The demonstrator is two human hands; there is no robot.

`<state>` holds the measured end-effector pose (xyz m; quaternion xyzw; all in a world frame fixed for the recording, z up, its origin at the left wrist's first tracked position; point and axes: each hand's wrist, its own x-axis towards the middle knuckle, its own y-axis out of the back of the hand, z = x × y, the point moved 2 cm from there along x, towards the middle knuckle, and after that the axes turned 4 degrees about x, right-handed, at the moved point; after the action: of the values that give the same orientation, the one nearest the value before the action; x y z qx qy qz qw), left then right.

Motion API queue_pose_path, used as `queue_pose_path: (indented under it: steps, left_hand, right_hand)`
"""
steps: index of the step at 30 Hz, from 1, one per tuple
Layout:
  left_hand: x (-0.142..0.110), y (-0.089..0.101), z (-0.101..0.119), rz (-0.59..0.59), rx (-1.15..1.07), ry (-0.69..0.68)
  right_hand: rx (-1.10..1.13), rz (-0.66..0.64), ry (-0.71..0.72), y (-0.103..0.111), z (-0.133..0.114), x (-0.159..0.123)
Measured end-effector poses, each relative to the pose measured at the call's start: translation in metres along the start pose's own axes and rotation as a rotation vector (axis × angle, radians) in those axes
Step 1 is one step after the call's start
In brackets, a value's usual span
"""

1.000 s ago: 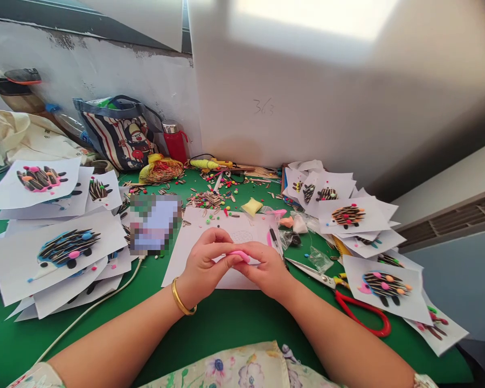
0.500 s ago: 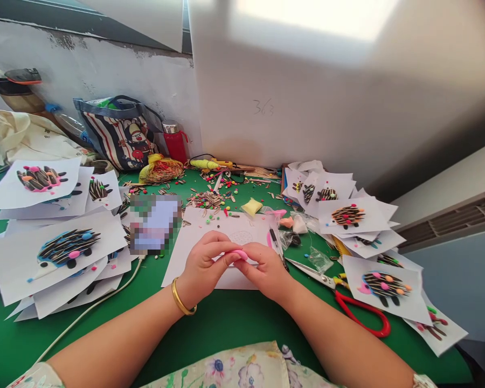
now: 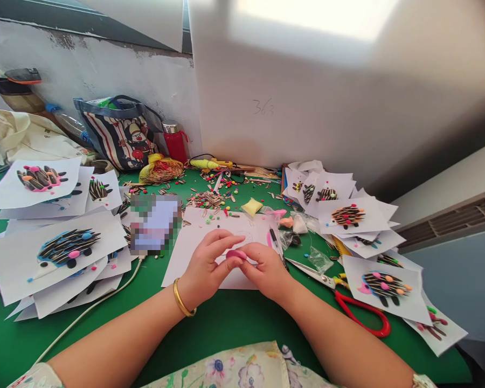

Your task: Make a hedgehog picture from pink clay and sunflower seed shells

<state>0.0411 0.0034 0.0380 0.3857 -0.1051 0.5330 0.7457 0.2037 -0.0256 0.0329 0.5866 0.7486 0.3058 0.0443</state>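
A flattened piece of pink modelling clay (image 3: 236,254) is between my two hands, above a white sheet of paper (image 3: 177,269). My left hand (image 3: 208,264) holds it against the thumb, with the index finger lifted off the clay. Thumb and bent fingers of my right hand (image 3: 267,268) pinch its right end. Under my fingertips, a drawn outline (image 3: 247,236) on the paper is partly covered. A black pen (image 3: 275,241) lies by the right hand.
Seed-and-clay hedgehog pictures (image 3: 70,250) are stacked at left, with more pictures (image 3: 383,285) at right. Red-handled scissors (image 3: 361,318) lie right of my hand. Loose seeds (image 3: 206,199), a yellow clay packet (image 3: 251,207) and a blurred phone-like object (image 3: 156,223) lie beyond or left of the paper.
My left index finger has lifted and straightened away from the pink clay. The clay has turned a little and looks darker. My right hand stays almost still.
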Motion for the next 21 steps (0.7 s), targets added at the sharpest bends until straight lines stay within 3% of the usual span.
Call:
queue_pose_path:
  steps: [4, 10, 16, 21]
  left_hand:
    - [-0.0007, -0.0018, -0.0004, -0.043, 0.062, -0.021]
    - [0.0002, 0.0004, -0.0003, 0.004, 0.014, -0.009]
    - [-0.0002, -0.0004, -0.0016, -0.015, 0.065, -0.024]
    - [0.0001, 0.0008, 0.0011, -0.004, 0.016, -0.013]
  right_hand:
    - [-0.121, 0.034, 0.009, -0.0029, 0.0025, -0.0016]
    - [-0.019, 0.010, 0.020, -0.0025, 0.0004, -0.0011]
    - [-0.103, 0.070, 0.016, -0.0009, 0.0030, -0.0007]
    - [0.051, 0.039, 0.048, 0.0007, -0.0004, -0.0002]
